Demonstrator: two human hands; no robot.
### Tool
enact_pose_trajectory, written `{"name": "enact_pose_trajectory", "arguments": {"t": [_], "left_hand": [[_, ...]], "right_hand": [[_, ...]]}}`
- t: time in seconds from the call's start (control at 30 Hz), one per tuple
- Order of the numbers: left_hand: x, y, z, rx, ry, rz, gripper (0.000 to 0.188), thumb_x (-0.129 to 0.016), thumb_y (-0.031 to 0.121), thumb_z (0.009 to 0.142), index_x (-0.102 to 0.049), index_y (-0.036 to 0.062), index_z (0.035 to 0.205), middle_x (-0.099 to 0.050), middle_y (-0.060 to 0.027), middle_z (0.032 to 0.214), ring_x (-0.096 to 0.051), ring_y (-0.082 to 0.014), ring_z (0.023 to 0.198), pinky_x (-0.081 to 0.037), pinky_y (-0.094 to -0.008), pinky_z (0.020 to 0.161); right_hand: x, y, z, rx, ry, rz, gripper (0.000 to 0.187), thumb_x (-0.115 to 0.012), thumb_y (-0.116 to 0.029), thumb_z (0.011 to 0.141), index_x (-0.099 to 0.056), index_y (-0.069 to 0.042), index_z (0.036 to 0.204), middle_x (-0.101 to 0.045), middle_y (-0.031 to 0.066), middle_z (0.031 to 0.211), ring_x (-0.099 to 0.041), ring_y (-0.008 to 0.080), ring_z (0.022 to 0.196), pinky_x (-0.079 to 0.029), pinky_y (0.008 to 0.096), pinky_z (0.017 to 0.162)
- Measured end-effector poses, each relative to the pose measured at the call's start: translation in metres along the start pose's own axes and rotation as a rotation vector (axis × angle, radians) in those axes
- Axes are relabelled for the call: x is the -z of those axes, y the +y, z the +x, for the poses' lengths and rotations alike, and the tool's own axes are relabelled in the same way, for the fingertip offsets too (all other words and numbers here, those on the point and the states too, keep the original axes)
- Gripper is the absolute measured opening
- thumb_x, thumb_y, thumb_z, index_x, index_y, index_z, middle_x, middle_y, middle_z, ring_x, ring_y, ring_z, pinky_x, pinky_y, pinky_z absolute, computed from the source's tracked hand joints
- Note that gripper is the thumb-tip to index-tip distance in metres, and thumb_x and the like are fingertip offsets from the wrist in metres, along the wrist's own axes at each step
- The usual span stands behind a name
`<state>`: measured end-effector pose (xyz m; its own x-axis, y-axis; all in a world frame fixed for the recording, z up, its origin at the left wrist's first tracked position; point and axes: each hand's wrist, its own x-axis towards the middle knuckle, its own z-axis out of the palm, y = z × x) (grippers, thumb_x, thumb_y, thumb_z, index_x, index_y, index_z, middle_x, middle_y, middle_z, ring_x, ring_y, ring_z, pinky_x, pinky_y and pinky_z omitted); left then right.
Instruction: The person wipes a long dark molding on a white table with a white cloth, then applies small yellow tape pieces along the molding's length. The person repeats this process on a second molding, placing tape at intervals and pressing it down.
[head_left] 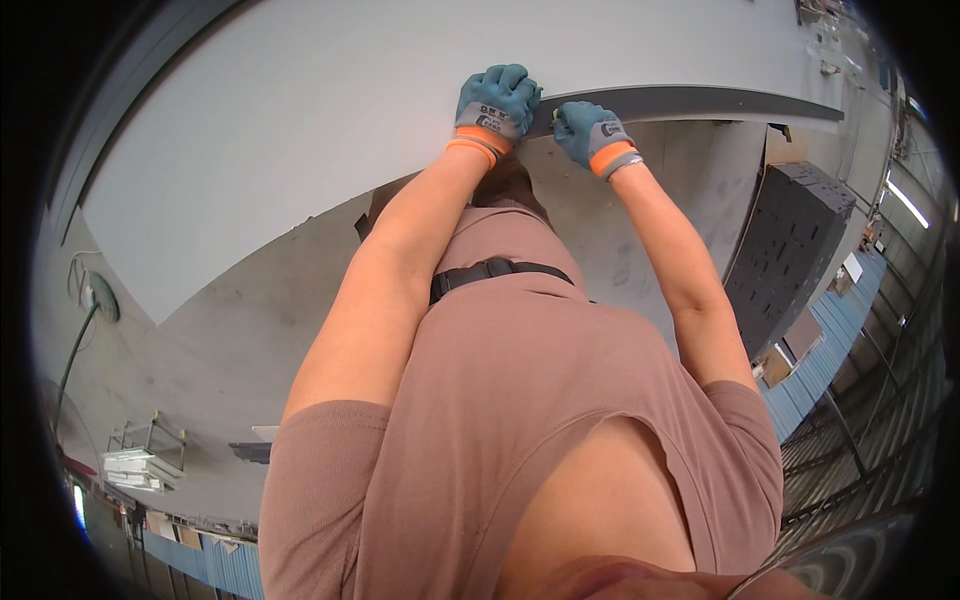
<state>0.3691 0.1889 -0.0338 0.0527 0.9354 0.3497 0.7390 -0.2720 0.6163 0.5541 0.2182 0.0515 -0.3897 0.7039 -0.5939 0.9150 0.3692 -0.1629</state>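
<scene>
Both my hands wear blue-and-grey work gloves with orange cuffs. My left hand (497,103) is closed, resting at the near edge of a large light grey panel (300,120), by the left end of a long dark grey strip (690,101). Just to its right, my right hand (590,136) is closed too, its fingers drawn together under the strip's edge. A tiny yellowish spot shows at the fingers of each hand. What either hand grips, if anything, is hidden by the fingers. The strip runs along the panel's edge toward the right.
A dark block-like stack (790,245) with slots stands on the right, beside a blue corrugated surface (835,320). On the floor at lower left is a rack with white pieces (145,465). A round base with a green pole (100,298) stands at far left.
</scene>
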Motion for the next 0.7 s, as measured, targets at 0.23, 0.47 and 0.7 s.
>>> {"name": "enact_pose_trajectory", "arguments": {"t": [0.23, 0.47, 0.7], "left_hand": [[0.001, 0.001, 0.001, 0.022, -0.024, 0.017, 0.009, -0.075, 0.024, 0.089, -0.072, 0.0157, 0.088, -0.07, 0.0017, 0.103, -0.069, -0.0238, 0.095, -0.056, -0.0419, 0.076], [-0.002, 0.0, 0.0, 0.006, -0.045, 0.041, 0.01, -0.075, 0.025, 0.089, -0.072, 0.0164, 0.092, -0.069, 0.0017, 0.107, -0.068, -0.024, 0.1, -0.054, -0.0423, 0.078], [-0.002, 0.0, -0.001, -0.001, -0.079, 0.038, 0.012, -0.075, 0.025, 0.09, -0.071, 0.0154, 0.096, -0.068, 0.001, 0.11, -0.066, -0.0246, 0.103, -0.052, -0.0428, 0.08]], "right_hand": [[-0.007, 0.018, 0.002, -0.022, 0.039, 0.333, 0.026, -0.064, -0.025, 0.095, -0.074, -0.006, 0.109, -0.074, 0.0181, 0.103, -0.07, 0.04, 0.093, -0.056, 0.0462, 0.084], [-0.025, 0.008, -0.018, 0.082, 0.404, 0.273, 0.024, -0.068, -0.031, 0.097, -0.075, -0.011, 0.109, -0.075, 0.0119, 0.103, -0.072, 0.0341, 0.089, -0.058, 0.0443, 0.077], [-0.026, 0.0, -0.016, 0.052, 0.323, -0.066, 0.018, -0.063, -0.032, 0.1, -0.067, -0.014, 0.101, -0.072, 0.0091, 0.097, -0.073, 0.0354, 0.085, -0.058, 0.051, 0.071]]}}
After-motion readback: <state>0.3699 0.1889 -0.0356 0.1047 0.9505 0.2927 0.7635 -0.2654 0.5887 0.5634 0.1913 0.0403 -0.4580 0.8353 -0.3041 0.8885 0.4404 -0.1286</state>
